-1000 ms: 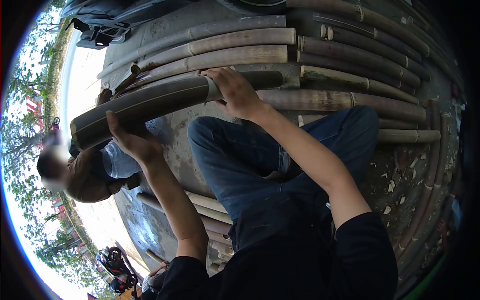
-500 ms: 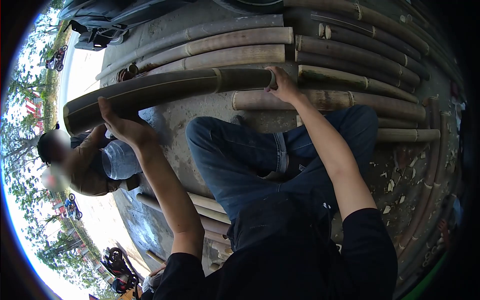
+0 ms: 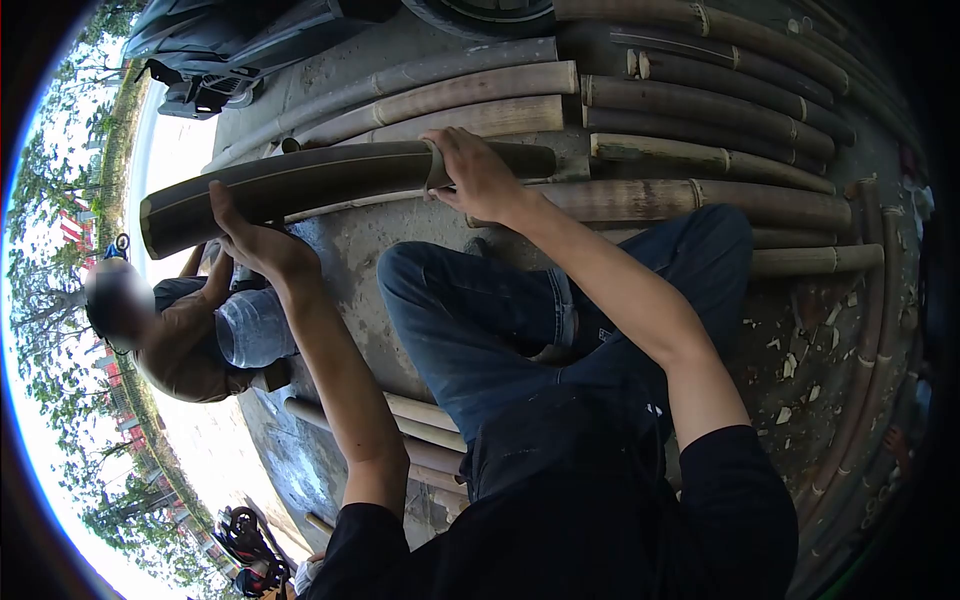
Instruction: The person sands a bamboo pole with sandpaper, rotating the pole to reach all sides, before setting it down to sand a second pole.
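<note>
Above open grey concrete floor [image 3: 350,238], my left hand [image 3: 268,246] grips a dark brown bamboo pole [image 3: 320,172] near its cut edge [image 3: 146,226]; my right hand [image 3: 484,180] clasps a pale thin strip [image 3: 437,164] around it

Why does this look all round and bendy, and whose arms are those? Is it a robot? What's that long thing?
No robot here! Those are a real person's bare arms. The camera sits on that person's head and looks forward and down, so you see their own bent legs in jeans too. The picture looks bendy, with dark, curved edges.

The long thing is a dark bamboo pole. The left hand holds it up near one end. The right hand grasps it farther along, around a pale strip; I can't tell what that's made of.

On the ground lie more bamboo poles. Another person is beside a clear container.
</note>
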`<state>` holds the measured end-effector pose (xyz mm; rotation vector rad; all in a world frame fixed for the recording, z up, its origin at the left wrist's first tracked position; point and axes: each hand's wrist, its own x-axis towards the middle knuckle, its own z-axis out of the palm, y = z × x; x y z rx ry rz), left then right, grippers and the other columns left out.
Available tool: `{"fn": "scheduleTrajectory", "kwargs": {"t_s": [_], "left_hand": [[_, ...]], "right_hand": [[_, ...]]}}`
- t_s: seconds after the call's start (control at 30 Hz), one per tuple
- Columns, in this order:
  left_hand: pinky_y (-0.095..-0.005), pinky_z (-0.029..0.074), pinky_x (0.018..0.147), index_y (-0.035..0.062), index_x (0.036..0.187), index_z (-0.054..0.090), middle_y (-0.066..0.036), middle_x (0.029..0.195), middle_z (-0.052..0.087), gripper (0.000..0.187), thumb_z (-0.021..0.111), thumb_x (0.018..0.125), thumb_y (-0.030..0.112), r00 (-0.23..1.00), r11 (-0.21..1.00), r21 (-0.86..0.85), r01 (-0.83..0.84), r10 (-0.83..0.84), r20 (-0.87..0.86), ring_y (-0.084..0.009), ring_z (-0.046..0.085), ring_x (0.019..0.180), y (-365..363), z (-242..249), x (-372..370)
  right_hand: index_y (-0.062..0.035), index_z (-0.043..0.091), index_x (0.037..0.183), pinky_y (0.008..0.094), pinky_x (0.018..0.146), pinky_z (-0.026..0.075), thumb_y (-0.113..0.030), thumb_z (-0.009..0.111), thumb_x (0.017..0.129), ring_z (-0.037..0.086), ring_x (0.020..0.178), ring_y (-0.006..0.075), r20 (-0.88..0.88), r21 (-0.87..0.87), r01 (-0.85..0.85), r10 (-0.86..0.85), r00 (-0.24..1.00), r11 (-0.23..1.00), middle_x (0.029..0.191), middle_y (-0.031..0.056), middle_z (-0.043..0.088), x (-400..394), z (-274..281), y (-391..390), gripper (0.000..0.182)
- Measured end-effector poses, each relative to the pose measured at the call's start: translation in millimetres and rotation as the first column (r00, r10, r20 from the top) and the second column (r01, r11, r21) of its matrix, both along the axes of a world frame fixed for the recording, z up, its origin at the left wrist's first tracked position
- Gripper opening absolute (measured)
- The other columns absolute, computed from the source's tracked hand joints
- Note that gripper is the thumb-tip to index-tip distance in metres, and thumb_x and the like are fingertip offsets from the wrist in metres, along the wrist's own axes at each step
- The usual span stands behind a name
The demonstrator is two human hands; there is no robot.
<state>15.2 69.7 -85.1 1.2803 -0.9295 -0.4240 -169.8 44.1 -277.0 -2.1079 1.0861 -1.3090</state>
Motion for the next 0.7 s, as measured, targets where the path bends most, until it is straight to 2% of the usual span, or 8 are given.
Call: {"fn": "scheduleTrajectory", "kwargs": {"t_s": [0.2,0.3,0.4,0.43,0.5,0.57,0.63,0.7], "left_hand": [[-0.0472,0.051,0.103,-0.0028,0.147,0.042,-0.02,0.137,0.055,0.078,0.06,0.096,0.054,0.999,1.0,0.01,-0.027,0.027,0.028,-0.0321,0.061,0.123,6,0,-7],[-0.0452,0.053,0.101,-0.0044,0.145,0.042,-0.02,0.134,0.056,0.077,0.06,0.097,0.052,0.999,0.999,0.017,-0.039,0.038,0.021,-0.0324,0.062,0.122,8,2,-9],[-0.0423,0.055,0.098,-0.0046,0.143,0.044,-0.02,0.131,0.059,0.071,0.058,0.099,0.049,0.999,0.999,0.006,0.047,-0.047,-0.014,-0.0319,0.065,0.118,4,2,-5],[-0.0413,0.055,0.096,-0.0046,0.141,0.045,-0.02,0.129,0.06,0.068,0.058,0.099,0.048,0.987,0.987,0.024,0.16,-0.159,-0.035,-0.0314,0.065,0.117,2,5,0],[-0.0403,0.056,0.095,-0.0046,0.14,0.046,-0.02,0.128,0.061,0.066,0.057,0.1,0.046,0.964,0.964,0.038,0.262,-0.26,-0.058,-0.031,0.066,0.116,5,5,5],[-0.0412,0.05,0.101,-0.0021,0.137,0.053,-0.018,0.129,0.062,0.065,0.059,0.099,0.05,0.998,0.995,0.078,0.065,-0.064,-0.015,-0.0276,0.064,0.117,10,14,-16],[-0.0415,0.051,0.099,-0.0005,0.137,0.053,-0.017,0.128,0.062,0.066,0.062,0.098,0.052,0.996,0.994,0.071,0.086,-0.085,-0.022,-0.0267,0.064,0.115,10,8,-4],[-0.0406,0.052,0.098,0.0009,0.137,0.053,-0.015,0.126,0.063,0.067,0.063,0.096,0.052,0.999,0.997,0.065,-0.036,0.035,0.016,-0.0267,0.064,0.114,10,6,0]], "right_hand": [[-0.0013,0.046,0.132,0.0455,0.104,0.048,-0.01,0.086,0.073,0.06,0.117,0.0374,-0.001,-0.058,-0.031,0.031,1.0,0.998,0.123,0.0182,0.059,40,74,2,0.072],[0.0014,0.05,0.128,0.0426,0.102,0.05,-0.014,0.079,0.08,0.062,0.117,0.0347,0.004,-0.137,-0.003,0.003,1.0,0.991,0.118,0.019,0.062,72,118,0,0.058],[0.0033,0.052,0.124,0.0409,0.098,0.053,-0.016,0.075,0.082,0.064,0.114,0.0339,-0.046,-0.161,0.03,-0.038,0.998,0.986,0.115,0.0198,0.064,92,181,3,0.052],[0.004,0.052,0.122,0.0403,0.095,0.054,-0.017,0.074,0.082,0.065,0.112,0.0338,-0.074,-0.164,0.046,-0.059,0.996,0.985,0.113,0.0202,0.065,95,190,4,0.05],[0.0041,0.052,0.122,0.0402,0.094,0.055,-0.016,0.074,0.081,0.065,0.111,0.034,0.005,-0.205,0.026,-0.026,1.0,0.978,0.113,0.0201,0.065,94,181,-1,0.051],[0.0042,0.052,0.122,0.0402,0.093,0.056,-0.016,0.074,0.08,0.065,0.109,0.0341,0.079,-0.253,0.017,0.003,0.997,0.967,0.114,0.0199,0.065,88,169,-9,0.052],[0.004,0.05,0.124,0.0416,0.095,0.055,-0.015,0.077,0.077,0.065,0.109,0.0343,0.052,-0.24,0.039,-0.028,0.998,0.97,0.115,0.0202,0.064,82,147,-3,0.058],[-0.0004,0.046,0.131,0.0439,0.098,0.054,-0.012,0.086,0.069,0.064,0.111,0.0359,0.067,-0.182,0.013,-0.001,0.998,0.983,0.118,0.0194,0.063,62,108,0,0.075]]}}
